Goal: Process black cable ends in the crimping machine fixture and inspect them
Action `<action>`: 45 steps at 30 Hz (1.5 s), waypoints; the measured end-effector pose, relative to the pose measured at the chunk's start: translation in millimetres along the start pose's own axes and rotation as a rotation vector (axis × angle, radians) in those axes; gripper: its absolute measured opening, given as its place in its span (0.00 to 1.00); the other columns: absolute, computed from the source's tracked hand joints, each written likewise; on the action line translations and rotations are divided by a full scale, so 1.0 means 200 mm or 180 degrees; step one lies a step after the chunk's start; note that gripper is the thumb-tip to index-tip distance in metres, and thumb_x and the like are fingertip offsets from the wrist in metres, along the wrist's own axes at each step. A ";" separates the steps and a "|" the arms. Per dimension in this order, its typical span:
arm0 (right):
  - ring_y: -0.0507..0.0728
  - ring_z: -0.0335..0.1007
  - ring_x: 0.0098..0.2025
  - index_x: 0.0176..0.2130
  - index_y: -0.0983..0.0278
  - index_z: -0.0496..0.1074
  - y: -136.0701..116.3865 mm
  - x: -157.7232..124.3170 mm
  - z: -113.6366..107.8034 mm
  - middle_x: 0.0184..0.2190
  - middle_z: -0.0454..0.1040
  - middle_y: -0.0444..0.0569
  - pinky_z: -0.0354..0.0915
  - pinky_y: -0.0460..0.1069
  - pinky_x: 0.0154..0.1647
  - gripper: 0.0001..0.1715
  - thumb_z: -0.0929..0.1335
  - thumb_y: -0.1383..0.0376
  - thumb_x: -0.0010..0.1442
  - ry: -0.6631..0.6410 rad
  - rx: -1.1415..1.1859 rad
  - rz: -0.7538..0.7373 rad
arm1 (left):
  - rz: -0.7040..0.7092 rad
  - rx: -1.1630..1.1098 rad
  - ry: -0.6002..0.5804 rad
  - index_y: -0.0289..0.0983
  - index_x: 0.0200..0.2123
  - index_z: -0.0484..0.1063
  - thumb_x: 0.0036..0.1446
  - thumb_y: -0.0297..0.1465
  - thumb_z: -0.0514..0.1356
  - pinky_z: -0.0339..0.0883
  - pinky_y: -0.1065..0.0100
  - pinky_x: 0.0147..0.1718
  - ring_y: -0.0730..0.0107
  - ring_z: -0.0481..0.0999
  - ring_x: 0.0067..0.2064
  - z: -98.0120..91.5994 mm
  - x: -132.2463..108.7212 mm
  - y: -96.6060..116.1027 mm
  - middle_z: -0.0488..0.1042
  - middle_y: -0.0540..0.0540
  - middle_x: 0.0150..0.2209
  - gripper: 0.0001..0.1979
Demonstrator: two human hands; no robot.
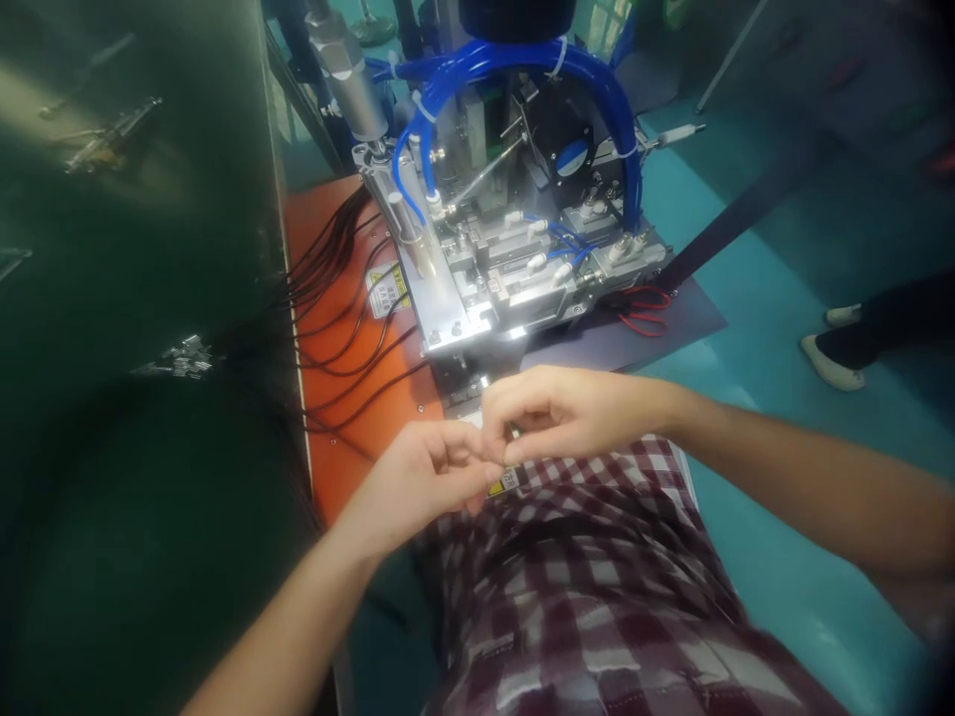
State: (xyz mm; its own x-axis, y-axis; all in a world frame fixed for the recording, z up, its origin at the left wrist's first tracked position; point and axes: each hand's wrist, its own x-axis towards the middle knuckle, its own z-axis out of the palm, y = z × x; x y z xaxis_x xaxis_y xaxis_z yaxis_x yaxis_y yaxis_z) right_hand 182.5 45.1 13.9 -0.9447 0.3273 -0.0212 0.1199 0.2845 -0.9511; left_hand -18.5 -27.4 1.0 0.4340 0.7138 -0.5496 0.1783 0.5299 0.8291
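Pinching shut, the left hand (pixel 418 479) and right hand (pixel 558 413) touch fingertips; any held piece and its axis are hidden.

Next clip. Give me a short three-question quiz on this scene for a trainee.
1. True or false: the left hand and right hand meet at the fingertips, just before the machine.
2. The hoses arching over the machine are: A red, B blue, C yellow?
3. Fill in: the black cables lie on an ___ surface.
Key: 1 true; 2 B; 3 orange.
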 end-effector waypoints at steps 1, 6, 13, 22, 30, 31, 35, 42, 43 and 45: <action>0.49 0.62 0.32 0.32 0.67 0.72 -0.03 0.01 -0.02 0.32 0.69 0.45 0.58 0.44 0.32 0.06 0.66 0.74 0.57 -0.0135 -0.0374 -0.0160 | 0.0028 0.0030 -0.0012 0.35 0.28 0.73 0.52 0.31 0.63 0.51 0.79 0.19 0.82 0.61 0.19 0.00 0.00 -0.01 0.67 0.54 0.17 0.05; 0.49 0.57 0.25 0.28 0.66 0.70 -0.10 0.05 0.00 0.28 0.69 0.44 0.51 0.46 0.26 0.07 0.65 0.73 0.56 0.0186 -0.1530 0.0316 | 0.0340 -0.0035 0.0358 0.35 0.27 0.72 0.53 0.31 0.63 0.53 0.78 0.20 0.83 0.58 0.20 0.02 0.01 -0.03 0.63 0.55 0.19 0.06; 0.46 0.55 0.18 0.38 0.66 0.71 0.01 0.03 0.20 0.22 0.66 0.40 0.54 0.43 0.18 0.08 0.64 0.65 0.61 0.2279 0.1057 0.1035 | 0.0387 -0.0872 0.1015 0.34 0.26 0.70 0.51 0.36 0.65 0.44 0.77 0.19 0.84 0.50 0.18 0.04 0.02 -0.02 0.56 0.58 0.14 0.11; 0.45 0.58 0.18 0.29 0.68 0.73 0.00 0.10 0.33 0.19 0.68 0.40 0.56 0.42 0.17 0.07 0.71 0.65 0.52 0.2933 0.2030 0.1100 | 0.0648 -0.0879 0.1377 0.35 0.27 0.69 0.54 0.35 0.64 0.48 0.77 0.20 0.84 0.55 0.19 0.06 0.00 -0.04 0.61 0.56 0.17 0.11; 0.47 0.60 0.19 0.28 0.65 0.66 -0.01 0.15 0.42 0.20 0.68 0.41 0.58 0.44 0.20 0.09 0.65 0.65 0.60 0.3260 0.1349 0.0909 | 0.1041 -0.0995 0.1791 0.36 0.31 0.70 0.55 0.36 0.64 0.54 0.77 0.22 0.82 0.62 0.22 0.11 0.00 -0.06 0.66 0.54 0.22 0.10; 0.48 0.62 0.21 0.28 0.65 0.65 -0.01 0.16 0.43 0.22 0.68 0.43 0.59 0.45 0.22 0.09 0.64 0.66 0.60 0.3384 0.0920 0.0765 | 0.1031 -0.1097 0.1826 0.36 0.31 0.70 0.54 0.36 0.64 0.53 0.77 0.22 0.83 0.60 0.21 0.11 0.00 -0.05 0.64 0.55 0.21 0.09; 0.51 0.61 0.24 0.25 0.65 0.65 0.02 0.17 0.46 0.22 0.66 0.44 0.57 0.48 0.26 0.10 0.64 0.70 0.58 0.3667 -0.1192 0.0078 | 0.0833 -0.1575 0.1763 0.35 0.30 0.70 0.51 0.33 0.66 0.48 0.79 0.20 0.85 0.53 0.19 0.10 0.00 -0.02 0.57 0.58 0.18 0.09; 0.50 0.62 0.24 0.26 0.63 0.65 0.00 0.17 0.41 0.22 0.67 0.42 0.58 0.45 0.25 0.09 0.64 0.68 0.59 0.3143 0.0223 0.0919 | 0.0677 -0.1869 0.1459 0.34 0.30 0.71 0.53 0.32 0.64 0.54 0.78 0.21 0.86 0.54 0.18 0.06 -0.01 -0.02 0.60 0.57 0.17 0.07; 0.50 0.62 0.24 0.28 0.63 0.65 0.00 0.17 0.41 0.23 0.67 0.42 0.59 0.45 0.26 0.08 0.64 0.67 0.59 0.3066 0.0594 0.0957 | 0.0683 -0.1864 0.1462 0.34 0.30 0.71 0.53 0.32 0.64 0.54 0.78 0.21 0.86 0.54 0.17 0.06 -0.01 -0.02 0.61 0.57 0.18 0.07; 0.49 0.61 0.24 0.30 0.63 0.66 0.00 0.15 0.39 0.23 0.67 0.41 0.59 0.45 0.25 0.08 0.65 0.63 0.60 0.3075 0.1127 0.0941 | 0.0692 -0.1849 0.1484 0.34 0.29 0.71 0.52 0.32 0.64 0.53 0.78 0.20 0.86 0.55 0.17 0.06 -0.01 -0.01 0.63 0.56 0.18 0.07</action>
State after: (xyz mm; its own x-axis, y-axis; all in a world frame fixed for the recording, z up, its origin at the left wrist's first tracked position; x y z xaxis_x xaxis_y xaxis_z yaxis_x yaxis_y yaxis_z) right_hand 130.5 -15.9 -10.4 -0.2319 0.9595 -0.1602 0.0624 -0.1497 -0.9868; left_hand -8.4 -35.0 1.6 -0.0332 0.8799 -0.4740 -0.4158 0.4191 0.8071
